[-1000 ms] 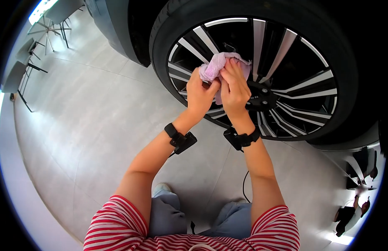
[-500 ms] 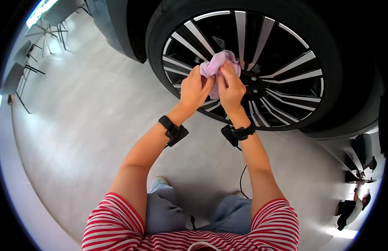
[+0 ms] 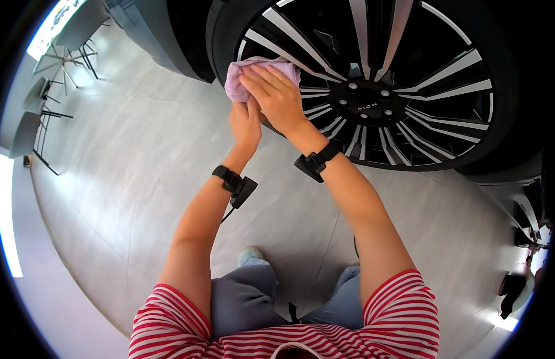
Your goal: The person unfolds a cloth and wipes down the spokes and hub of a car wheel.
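A crumpled pink cloth (image 3: 234, 84) lies against the left part of a car wheel (image 3: 367, 99), over the rim and tyre edge. My right hand (image 3: 277, 99) presses on the cloth from above, its fingers stretched across it. Just below and to the left, my left hand (image 3: 246, 124) grips the lower edge of the cloth; its fingertips are partly hidden beneath it. The wheel has black and silver spokes, and its hub with several bolts shows to the right of my hands.
The grey car body (image 3: 151, 36) curves beside the tyre at the upper left. Grey chairs (image 3: 27, 134) stand at the far left on the tiled floor (image 3: 110, 179). Another person (image 3: 515, 293) is at the right edge. A cable hangs from my left wrist device.
Both hands have moved left with the cloth, from the spokes near the hub to the wheel's left edge. My right hand has gone from pinching the cloth to lying flatter on it.
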Demonstrator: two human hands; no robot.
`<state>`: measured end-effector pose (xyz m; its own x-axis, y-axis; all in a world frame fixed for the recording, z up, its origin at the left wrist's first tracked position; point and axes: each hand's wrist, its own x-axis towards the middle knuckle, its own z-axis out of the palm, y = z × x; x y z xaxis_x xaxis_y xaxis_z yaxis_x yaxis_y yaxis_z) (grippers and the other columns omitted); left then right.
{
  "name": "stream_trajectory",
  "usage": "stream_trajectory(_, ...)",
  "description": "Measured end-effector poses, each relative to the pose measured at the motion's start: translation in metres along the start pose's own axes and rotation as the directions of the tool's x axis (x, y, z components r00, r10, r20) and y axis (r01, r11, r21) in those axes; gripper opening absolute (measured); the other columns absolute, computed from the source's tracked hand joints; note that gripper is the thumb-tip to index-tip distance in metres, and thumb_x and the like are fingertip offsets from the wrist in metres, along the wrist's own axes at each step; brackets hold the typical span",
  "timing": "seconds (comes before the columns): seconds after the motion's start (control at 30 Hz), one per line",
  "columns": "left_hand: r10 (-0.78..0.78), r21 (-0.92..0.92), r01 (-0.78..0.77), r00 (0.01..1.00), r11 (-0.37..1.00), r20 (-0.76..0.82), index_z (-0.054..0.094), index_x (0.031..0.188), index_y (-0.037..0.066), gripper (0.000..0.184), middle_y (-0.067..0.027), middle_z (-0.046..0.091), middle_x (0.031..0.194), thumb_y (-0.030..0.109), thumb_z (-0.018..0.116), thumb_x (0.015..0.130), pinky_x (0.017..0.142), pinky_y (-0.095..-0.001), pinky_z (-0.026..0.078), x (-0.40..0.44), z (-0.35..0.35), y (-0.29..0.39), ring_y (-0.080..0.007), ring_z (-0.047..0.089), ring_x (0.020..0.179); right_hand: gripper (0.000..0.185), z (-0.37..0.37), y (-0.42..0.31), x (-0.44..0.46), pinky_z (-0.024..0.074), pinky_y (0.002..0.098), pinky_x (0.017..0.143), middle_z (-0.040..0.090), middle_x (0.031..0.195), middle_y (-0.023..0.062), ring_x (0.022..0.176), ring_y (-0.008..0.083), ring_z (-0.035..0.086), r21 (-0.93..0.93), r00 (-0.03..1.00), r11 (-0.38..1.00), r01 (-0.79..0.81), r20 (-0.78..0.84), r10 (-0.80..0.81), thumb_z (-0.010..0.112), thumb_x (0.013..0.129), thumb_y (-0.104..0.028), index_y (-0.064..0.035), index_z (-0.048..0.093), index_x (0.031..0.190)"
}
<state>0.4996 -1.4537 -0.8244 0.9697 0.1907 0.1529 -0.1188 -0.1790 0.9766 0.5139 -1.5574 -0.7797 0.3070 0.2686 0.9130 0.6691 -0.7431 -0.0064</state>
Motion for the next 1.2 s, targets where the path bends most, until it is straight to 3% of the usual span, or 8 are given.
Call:
stream_trajectory(0.13, 0.137, 0.140, -0.140, 0.990, 0.980, 0.029, 0.050, 0.109, -0.003, 0.029, -0.0155, 0.067, 0.083, 0.022, 0.045, 0.097, 0.060, -0.0346, 0.052, -0.001, 0.003, -0.001, -0.0256, 0.066, 0.064, 0.030, -0.005, 0.006, -0.003, 0.0470, 0.0340, 0.097, 0.069, 0.109, 0.0037, 0.108, 0.0182, 0.062, 0.007, 1.000, 1.000, 0.024, 0.007, -0.024, 0.065, 0.075, -0.006, -0.0072, 0.069, 0.105)
stream_trajectory(0.47, 0.086, 0.387, -0.161, 0.975, 0.908, 0.205, 0.052, 0.108, -0.001, 0.028, -0.0251, 0.064, 0.090, 0.022, 0.048, 0.093, 0.068, -0.0502, 0.046, -0.013, 0.016, 0.023, -0.0460, 0.059, 0.081, 0.028, -0.030, 0.024, -0.029, 0.0484, 0.0349, 0.095, 0.070, 0.105, 0.0051, 0.105, 0.0201, 0.064, 0.011, 0.999, 1.000, 0.029, -0.032, -0.028, 0.064, 0.075, -0.003, -0.0064, 0.070, 0.103)
stream_trajectory(0.6, 0.238, 0.532, -0.319, 0.947, 0.784, 0.218, 0.055, 0.091, -0.001, 0.026, -0.0227, 0.064, 0.077, 0.024, 0.049, 0.093, 0.063, -0.0509, 0.046, -0.024, 0.029, 0.034, -0.0446, 0.059, 0.071, 0.031, -0.050, 0.033, -0.041, 0.0491, 0.0374, 0.095, 0.069, 0.107, 0.0077, 0.105, 0.0237, 0.064, 0.048, 0.999, 0.998, -0.042, -0.028, 0.044, 0.065, 0.075, -0.001, -0.0044, 0.069, 0.105)
stream_trajectory(0.77, 0.205, 0.464, -0.336, 0.928, 0.820, 0.311, 0.046, 0.115, 0.001, 0.031, -0.0236, 0.063, 0.096, 0.020, 0.046, 0.092, 0.068, -0.0496, 0.050, -0.036, 0.053, 0.038, -0.0425, 0.062, 0.079, 0.033, -0.064, 0.042, -0.059, 0.0497, 0.0394, 0.093, 0.069, 0.107, 0.0113, 0.104, 0.0284, 0.065, 0.101, 0.981, 0.985, -0.143, -0.116, 0.155, 0.063, 0.074, 0.006, -0.0014, 0.068, 0.105)
stream_trajectory(0.9, 0.273, 0.454, -0.462, 0.865, 0.762, 0.421, 0.055, 0.092, -0.006, 0.020, -0.0247, 0.064, 0.075, 0.012, 0.046, 0.091, 0.057, -0.0468, 0.050, -0.046, 0.086, 0.030, -0.0427, 0.062, 0.067, 0.035, -0.085, 0.052, -0.072, 0.0506, 0.0375, 0.094, 0.068, 0.110, 0.0130, 0.106, 0.0289, 0.064, 0.076, 0.973, 0.975, -0.209, -0.081, 0.215, 0.062, 0.074, 0.008, -0.0023, 0.067, 0.107)
stream_trajectory(1.03, 0.166, 0.126, -0.219, 0.926, 0.967, 0.340, 0.057, 0.083, -0.006, 0.023, -0.0246, 0.062, 0.071, 0.013, 0.046, 0.091, 0.056, -0.0479, 0.049, -0.054, 0.120, 0.033, -0.0427, 0.061, 0.064, 0.034, -0.116, 0.064, -0.067, 0.0501, 0.0370, 0.096, 0.067, 0.111, 0.0115, 0.108, 0.0266, 0.063, 0.022, 0.991, 0.991, -0.131, 0.032, 0.130, 0.065, 0.074, 0.005, -0.0031, 0.068, 0.108)
stream_trajectory(1.07, 0.258, 0.150, -0.320, 0.908, 0.935, 0.329, 0.054, 0.079, -0.008, 0.030, -0.0217, 0.062, 0.066, 0.013, 0.038, 0.094, 0.048, -0.0398, 0.049, -0.054, 0.123, 0.032, -0.0345, 0.062, 0.055, 0.035, -0.120, 0.065, -0.066, 0.0499, 0.0368, 0.096, 0.067, 0.113, 0.0104, 0.110, 0.0256, 0.062, 0.020, 0.992, 0.993, -0.114, 0.056, 0.112, 0.066, 0.074, 0.003, -0.0037, 0.068, 0.108)
stream_trajectory(1.2, 0.162, 0.075, -0.208, 0.903, 0.975, 0.397, 0.053, 0.091, -0.004, 0.024, -0.0141, 0.062, 0.065, 0.017, 0.041, 0.096, 0.048, -0.0351, 0.048, -0.047, 0.117, 0.020, -0.0261, 0.061, 0.053, 0.031, -0.122, 0.063, -0.067, 0.0497, 0.0373, 0.096, 0.067, 0.112, 0.0136, 0.110, 0.0284, 0.063, 0.055, 0.990, 0.990, -0.129, 0.056, 0.126, 0.062, 0.079, 0.007, -0.0006, 0.067, 0.108)
